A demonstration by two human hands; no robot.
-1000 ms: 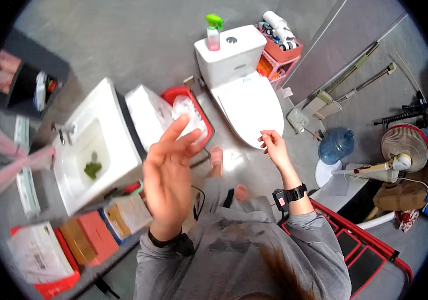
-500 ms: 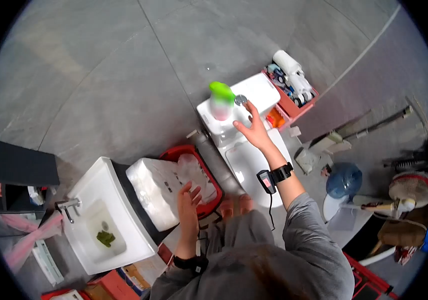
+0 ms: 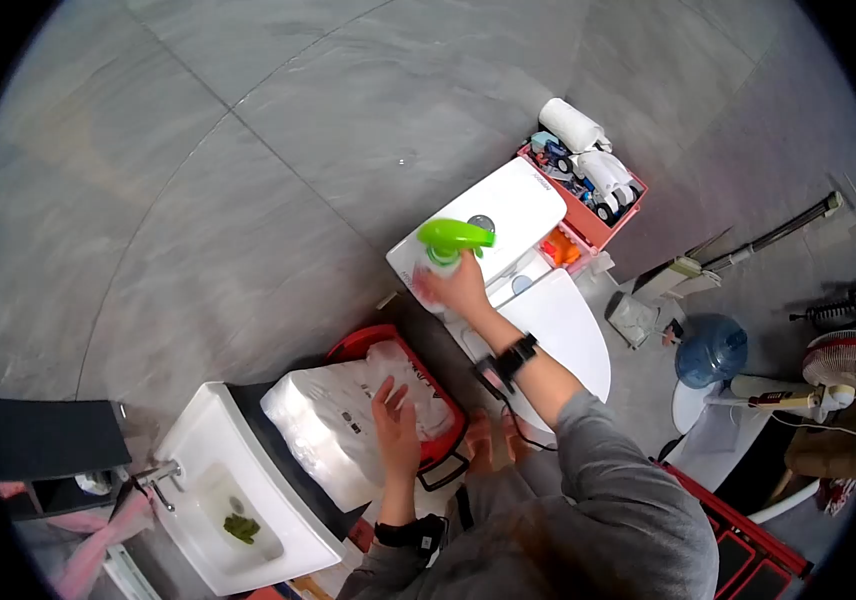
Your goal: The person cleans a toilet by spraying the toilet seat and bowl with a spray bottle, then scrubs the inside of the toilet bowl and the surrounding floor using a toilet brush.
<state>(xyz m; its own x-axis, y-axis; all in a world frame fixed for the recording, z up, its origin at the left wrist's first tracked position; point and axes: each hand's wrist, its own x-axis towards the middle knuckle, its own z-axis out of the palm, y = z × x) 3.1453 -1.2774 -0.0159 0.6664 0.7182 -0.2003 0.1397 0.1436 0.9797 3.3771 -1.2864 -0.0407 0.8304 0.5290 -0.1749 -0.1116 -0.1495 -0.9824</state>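
A spray bottle (image 3: 443,258) with a bright green trigger head is at the near left part of the white toilet tank (image 3: 518,205). My right hand (image 3: 460,288) is wrapped round the bottle's body just below the green head. Whether the bottle's base touches the tank is hidden. My left hand (image 3: 397,428) hangs in front of a white plastic-wrapped pack (image 3: 323,420), holding nothing, with its fingers apart. Below my right forearm is the closed white toilet lid (image 3: 553,335).
A white sink (image 3: 213,430) with a green cloth (image 3: 241,528) in its basin stands at left. A red basket (image 3: 363,342) sits beside the pack. Beyond the tank is a pink bin (image 3: 598,228) of toy cars. At right are a blue water jug (image 3: 711,350) and a fan (image 3: 840,365).
My right hand has moved left from the flush button and closed round the spray bottle. The green head now points right. The camera view has shifted, and my left hand stays open.
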